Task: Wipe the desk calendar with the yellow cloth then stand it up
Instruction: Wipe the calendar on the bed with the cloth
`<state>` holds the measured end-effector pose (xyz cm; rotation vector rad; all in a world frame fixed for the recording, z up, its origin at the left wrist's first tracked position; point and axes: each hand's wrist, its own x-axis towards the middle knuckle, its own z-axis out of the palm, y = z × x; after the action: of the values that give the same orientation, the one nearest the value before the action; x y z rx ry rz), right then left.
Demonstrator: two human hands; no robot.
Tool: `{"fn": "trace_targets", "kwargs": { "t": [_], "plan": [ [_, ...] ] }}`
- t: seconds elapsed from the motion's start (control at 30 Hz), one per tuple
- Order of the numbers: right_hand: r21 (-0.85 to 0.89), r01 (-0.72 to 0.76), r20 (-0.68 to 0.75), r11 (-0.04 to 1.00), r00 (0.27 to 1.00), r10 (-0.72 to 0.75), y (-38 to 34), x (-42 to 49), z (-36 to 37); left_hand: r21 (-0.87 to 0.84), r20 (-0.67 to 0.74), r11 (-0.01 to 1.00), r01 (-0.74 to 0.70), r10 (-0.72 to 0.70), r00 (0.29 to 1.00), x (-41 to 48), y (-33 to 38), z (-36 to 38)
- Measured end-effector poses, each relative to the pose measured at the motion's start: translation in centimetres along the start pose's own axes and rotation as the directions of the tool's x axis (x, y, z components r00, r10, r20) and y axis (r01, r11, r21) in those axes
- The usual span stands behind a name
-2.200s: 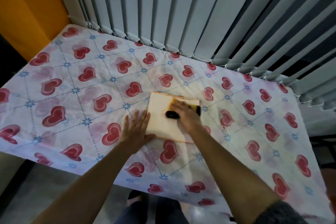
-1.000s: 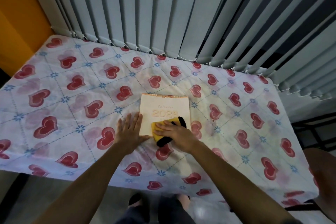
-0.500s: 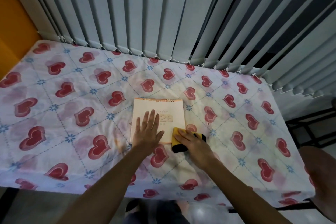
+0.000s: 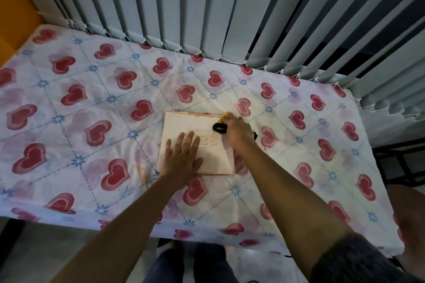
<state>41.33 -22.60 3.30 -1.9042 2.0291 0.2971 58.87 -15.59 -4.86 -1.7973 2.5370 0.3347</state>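
Note:
The pale peach desk calendar (image 4: 181, 125) lies flat on the table, spiral binding along its far edge. My left hand (image 4: 182, 158) presses flat on its near left part, fingers spread. My right hand (image 4: 236, 132) is closed on the yellow cloth (image 4: 226, 114), which has a black edge, and presses it on the calendar's far right corner by the binding. Most of the cloth is hidden under that hand.
The table wears a white cloth with red hearts (image 4: 92, 103). Grey vertical blinds (image 4: 207, 7) hang right behind its far edge. An orange wall (image 4: 13, 14) stands at the far left. A dark frame (image 4: 402, 163) sits off the right edge.
My right hand has swept the cloth from the calendar's near right corner up to its far right corner. My left hand stays flat on the calendar.

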Motion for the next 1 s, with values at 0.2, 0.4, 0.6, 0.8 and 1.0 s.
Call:
{"fn": "trace_targets", "kwargs": {
  "t": [0.2,0.4,0.6,0.8,1.0],
  "plan": [
    [-0.016,0.12,0.001,0.993,0.993,-0.12,2.2,-5.0,2.7,-0.041,-0.007,0.999,0.003,-0.003,1.0,-0.1,0.2,-0.4],
    [-0.03,0.181,0.025,0.983,0.983,-0.181,4.1,-11.7,5.4,-0.046,-0.002,0.999,-0.003,0.003,1.0,-0.4,0.4,-1.1],
    [-0.109,0.117,0.037,0.987,0.993,-0.113,2.3,-9.1,3.7,-0.024,0.035,1.0,-0.001,0.002,0.999,-0.6,0.7,-1.5],
    [-0.076,0.061,0.005,0.995,0.998,-0.061,1.3,-8.4,3.7,-0.03,0.088,0.999,0.016,-0.013,0.996,-0.4,0.7,-1.9],
    [-0.13,0.144,0.042,0.981,0.989,-0.14,3.2,-14.0,6.5,-0.055,0.083,0.998,-0.001,0.006,0.997,-0.6,0.5,-2.0]
  ]
}}
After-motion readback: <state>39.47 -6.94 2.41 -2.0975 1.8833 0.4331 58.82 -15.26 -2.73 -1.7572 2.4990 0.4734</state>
